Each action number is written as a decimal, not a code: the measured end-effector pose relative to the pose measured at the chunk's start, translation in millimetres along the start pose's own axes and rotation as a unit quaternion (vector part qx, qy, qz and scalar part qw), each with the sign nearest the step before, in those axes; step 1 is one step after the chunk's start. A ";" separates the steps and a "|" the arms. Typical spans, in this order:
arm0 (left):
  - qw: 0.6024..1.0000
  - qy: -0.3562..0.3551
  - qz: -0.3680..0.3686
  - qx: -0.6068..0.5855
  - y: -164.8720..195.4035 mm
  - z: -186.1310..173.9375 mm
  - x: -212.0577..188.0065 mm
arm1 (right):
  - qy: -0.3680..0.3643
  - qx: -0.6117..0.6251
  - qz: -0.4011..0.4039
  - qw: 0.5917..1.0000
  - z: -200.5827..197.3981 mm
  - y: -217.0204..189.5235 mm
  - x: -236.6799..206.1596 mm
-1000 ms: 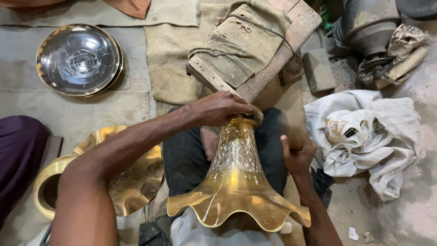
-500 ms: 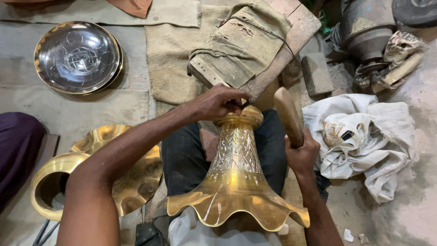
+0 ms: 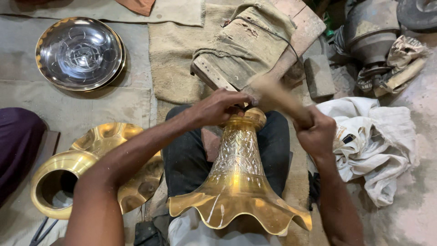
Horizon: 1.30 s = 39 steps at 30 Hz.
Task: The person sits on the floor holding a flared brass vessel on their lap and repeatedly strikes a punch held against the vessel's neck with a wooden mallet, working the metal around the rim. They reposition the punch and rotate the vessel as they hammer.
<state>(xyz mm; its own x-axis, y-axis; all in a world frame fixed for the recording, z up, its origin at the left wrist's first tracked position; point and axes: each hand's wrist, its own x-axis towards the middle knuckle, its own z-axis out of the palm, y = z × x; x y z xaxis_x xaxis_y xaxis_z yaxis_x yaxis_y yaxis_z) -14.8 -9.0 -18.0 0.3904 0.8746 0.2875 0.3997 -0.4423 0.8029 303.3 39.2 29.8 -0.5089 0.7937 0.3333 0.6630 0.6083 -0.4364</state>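
From the head camera, looking straight down onto the person's lap: a brass trumpet-shaped vase point(image 3: 239, 177) lies across the dark-trousered thighs, its narrow neck pointing away from the person and its wide scalloped flare toward the bottom edge of the view. The body carries fine engraved patterning.

The left hand point(image 3: 218, 107) rests over the neck end of the vase, fingers curled down against the rim there; whether it also pinches a small tool at that spot is hidden by the fingers. The right hand point(image 3: 316, 132) is just to the right of the vase's neck, closed tight around the handle of a wooden mallet point(image 3: 273, 93), whose head is a motion-blurred streak just above the neck end of the vase.

Left of the vase, on the floor, lies a second brass flared piece point(image 3: 98, 168) on its side, its round opening facing left. Far beyond the vase to the upper left sits a shiny round metal tray point(image 3: 79, 52) on a floor mat. Straight beyond the vase's neck, folded sacking point(image 3: 246, 43) covers a wooden block. Right of the vase is a crumpled white cloth point(image 3: 373, 141).
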 end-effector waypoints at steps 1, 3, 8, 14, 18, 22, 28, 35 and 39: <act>0.999 0.028 0.016 0.011 -1.3 6.5 -5.2 | -0.013 0.079 0.019 0.997 -2.4 -5.7 1.9; 0.994 0.090 0.050 0.030 -3.1 18.7 -14.4 | -0.054 0.025 0.007 0.998 -10.8 -15.4 9.4; 0.982 0.185 0.034 -0.006 -2.6 41.5 -30.1 | -0.065 0.031 -0.014 0.997 -29.5 -32.7 36.6; 0.952 0.302 -0.035 0.030 -3.9 64.0 -32.2 | -0.125 -0.227 -0.047 0.965 -43.0 -52.0 57.7; 0.928 0.361 -0.084 -0.044 0.6 73.3 -36.3 | -0.252 -0.207 0.015 0.945 -43.9 -68.2 75.8; 0.906 0.405 -0.099 -0.065 9.8 79.9 -47.4 | -0.191 -0.275 -0.110 0.936 -44.8 -82.4 88.5; 0.875 0.471 -0.083 -0.077 12.2 82.6 -51.4 | -0.262 -0.354 -0.128 0.889 -39.5 -98.3 105.6; 0.874 0.472 -0.075 -0.082 9.6 87.6 -47.9 | -0.286 -0.350 -0.134 0.882 -47.2 -103.1 108.8; 0.871 0.477 -0.054 -0.106 1.1 92.2 -49.4 | -0.289 -0.333 -0.125 0.889 -49.3 -107.8 104.7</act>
<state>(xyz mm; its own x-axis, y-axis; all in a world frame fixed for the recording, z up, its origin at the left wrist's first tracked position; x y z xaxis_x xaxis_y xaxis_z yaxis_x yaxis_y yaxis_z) 42.8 -71.1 -79.5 -0.5479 0.7199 0.4262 0.1896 -0.3894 0.9014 205.7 56.8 152.9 -0.7560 0.6172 -0.2180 0.5694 0.7844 0.2461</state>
